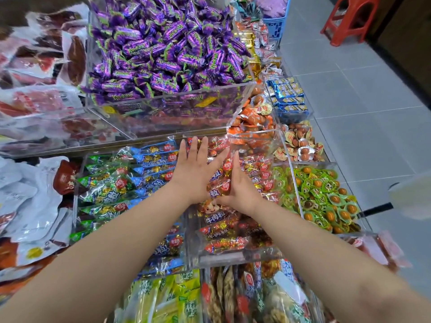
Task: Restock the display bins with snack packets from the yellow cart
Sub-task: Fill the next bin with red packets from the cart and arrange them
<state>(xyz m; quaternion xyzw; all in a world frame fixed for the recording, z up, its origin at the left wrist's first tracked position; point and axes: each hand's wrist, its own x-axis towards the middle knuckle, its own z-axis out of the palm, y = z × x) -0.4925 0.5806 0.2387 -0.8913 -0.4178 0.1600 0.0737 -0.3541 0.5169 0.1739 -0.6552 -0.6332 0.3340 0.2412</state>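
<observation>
Left hand (196, 169) flat, open; right hand (235, 183) open, both pressing red foil snack packets (224, 243) in clear acrylic bin (242, 255), long axes crosswise.

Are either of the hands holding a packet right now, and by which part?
Nothing is gripped: left hand and right hand lie open, fingers straight, on the red packets.

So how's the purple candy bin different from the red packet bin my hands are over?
The purple candy bin sits farther back and is heaped with twist-wrapped sweets; the red packet bin is nearer and holds longer red packets. Left hand and right hand are spread flat over the red one only. Both are clear-walled.
</observation>
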